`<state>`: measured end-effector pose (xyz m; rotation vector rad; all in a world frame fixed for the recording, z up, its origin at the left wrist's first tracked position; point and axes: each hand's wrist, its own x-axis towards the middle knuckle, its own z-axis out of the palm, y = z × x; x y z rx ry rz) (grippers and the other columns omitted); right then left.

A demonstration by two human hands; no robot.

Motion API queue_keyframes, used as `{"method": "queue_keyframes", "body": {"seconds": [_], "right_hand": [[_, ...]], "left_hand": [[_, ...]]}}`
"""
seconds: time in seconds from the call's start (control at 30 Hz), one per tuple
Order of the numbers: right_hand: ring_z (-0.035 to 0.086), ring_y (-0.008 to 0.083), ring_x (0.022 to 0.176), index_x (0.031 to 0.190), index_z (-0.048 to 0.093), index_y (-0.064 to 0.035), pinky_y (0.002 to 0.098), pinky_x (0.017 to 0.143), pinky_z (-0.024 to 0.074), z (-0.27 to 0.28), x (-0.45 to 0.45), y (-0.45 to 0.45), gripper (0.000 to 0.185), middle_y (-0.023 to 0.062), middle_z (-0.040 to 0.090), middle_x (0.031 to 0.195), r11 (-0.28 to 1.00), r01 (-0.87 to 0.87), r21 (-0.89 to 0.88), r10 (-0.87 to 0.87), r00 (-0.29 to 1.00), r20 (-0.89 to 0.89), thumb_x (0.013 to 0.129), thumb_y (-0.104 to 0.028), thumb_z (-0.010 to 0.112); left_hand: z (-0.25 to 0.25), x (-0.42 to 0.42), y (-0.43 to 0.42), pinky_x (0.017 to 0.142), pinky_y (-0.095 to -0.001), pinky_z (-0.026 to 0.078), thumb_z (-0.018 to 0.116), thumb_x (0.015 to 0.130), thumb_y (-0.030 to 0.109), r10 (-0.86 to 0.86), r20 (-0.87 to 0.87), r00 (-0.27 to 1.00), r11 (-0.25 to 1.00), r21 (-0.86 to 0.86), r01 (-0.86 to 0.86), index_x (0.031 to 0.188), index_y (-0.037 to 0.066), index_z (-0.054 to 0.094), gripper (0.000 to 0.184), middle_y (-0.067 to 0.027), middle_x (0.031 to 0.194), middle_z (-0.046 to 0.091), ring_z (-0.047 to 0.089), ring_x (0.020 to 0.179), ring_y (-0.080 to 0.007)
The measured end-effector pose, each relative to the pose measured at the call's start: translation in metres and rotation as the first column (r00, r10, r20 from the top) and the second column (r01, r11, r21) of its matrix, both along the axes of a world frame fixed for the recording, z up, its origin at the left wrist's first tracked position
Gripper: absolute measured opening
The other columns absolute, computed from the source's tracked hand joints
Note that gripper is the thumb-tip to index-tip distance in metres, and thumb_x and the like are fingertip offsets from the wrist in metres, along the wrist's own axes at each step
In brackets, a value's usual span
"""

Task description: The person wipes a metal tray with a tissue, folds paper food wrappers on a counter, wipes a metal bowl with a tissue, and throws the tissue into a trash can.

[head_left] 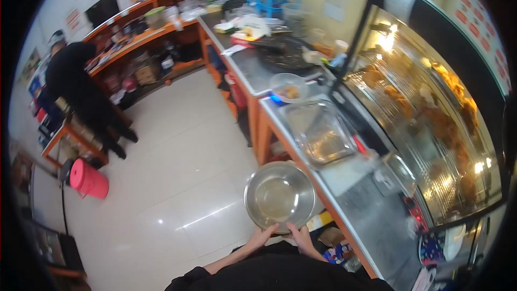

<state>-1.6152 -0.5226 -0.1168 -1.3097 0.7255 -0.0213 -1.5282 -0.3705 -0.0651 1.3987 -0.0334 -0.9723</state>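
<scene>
A wide stainless steel bowl (280,194) is held out in front of my body, over the floor beside the counter. Its inside shows a shiny base, and I cannot tell whether a thin layer of liquid lies in it. My left hand (262,236) grips the near rim on the left. On the same rim, a little to the right, my right hand (299,235) is closed too. Both thumbs lie near the edge, while the other fingers are mostly hidden under the bowl. A rectangular metal tray (319,132) rests on the counter just beyond the bowl.
The steel counter (377,231) runs along my right, with a heated display case (431,113) of fried food above it. A plastic bowl (289,87) and a black pan (285,54) stand farther back. At the left are a person in black (78,81) and a red bin (89,178).
</scene>
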Motion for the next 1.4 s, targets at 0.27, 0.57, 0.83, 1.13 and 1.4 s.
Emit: {"method": "queue_keyframes", "body": {"seconds": [0.27,0.57,0.83,1.13,1.4], "right_hand": [[0.052,0.0087,0.056,0.091,0.058,0.0016,0.0239,0.051,0.0415,0.081,0.187,0.028,0.009,0.0024,0.057,0.066,0.852,0.009,-0.523,0.141,0.959,0.246,0.083,-0.002,0.054],[0.035,0.0388,0.121,0.126,0.036,0.0038,0.041,0.101,0.0272,0.073,0.447,0.069,0.049,0.0257,0.037,0.129,0.602,-0.092,-0.793,0.478,0.838,0.264,0.082,-0.011,0.054],[0.058,0.0081,0.056,0.1,0.052,0.0035,0.0195,0.05,0.0436,0.135,0.696,0.104,0.015,0.0043,0.06,0.059,0.718,-0.616,-0.324,0.694,0.666,0.273,0.087,-0.006,0.05],[0.061,0.0069,0.07,0.098,0.056,0.0016,0.0165,0.057,0.0461,0.116,0.985,0.192,0.016,-0.0027,0.048,0.061,0.635,-0.704,-0.318,0.765,0.518,0.381,0.082,0.001,0.057],[0.064,0.0142,0.071,0.093,0.058,0.0043,0.0225,0.054,0.0488,0.123,1.275,0.211,0.013,0.0078,0.063,0.074,0.69,-0.497,-0.525,0.715,0.577,0.394,0.083,-0.003,0.057]], "left_hand": [[-0.006,0.124,0.096,0.075,-0.0364,0.051,0.056,0.078,0.008,0.464,0.134,0.876,0.885,-0.026,-0.465,0.109,-0.007,0.048,0.036,-0.014,0.099,0.057,0.059,0.087,-0.0234],[-0.038,0.34,0.067,0.099,-0.036,0.032,0.055,0.075,0.006,0.244,0.327,0.913,0.964,0.017,-0.264,0.134,-0.001,0.011,0.074,-0.0184,0.126,0.04,0.044,0.114,-0.0262],[-0.004,0.544,0.098,0.078,-0.0345,0.049,0.049,0.078,0.005,0.489,0.061,0.87,0.872,0.009,-0.49,0.132,0.001,0.02,0.061,-0.0211,0.117,0.044,0.053,0.098,-0.0275],[-0.092,0.785,0.237,0.08,-0.039,0.051,0.043,0.077,-0.002,0.766,-0.306,0.566,0.571,-0.081,-0.817,0.135,0.009,0.005,0.07,-0.0246,0.125,0.032,0.051,0.103,-0.0337],[0.0,1.076,0.34,0.077,-0.0405,0.054,0.044,0.077,0.0,0.897,-0.162,0.412,0.411,-0.039,-0.911,0.135,0.006,-0.005,0.076,-0.0258,0.126,0.029,0.05,0.105,-0.0347]]}}
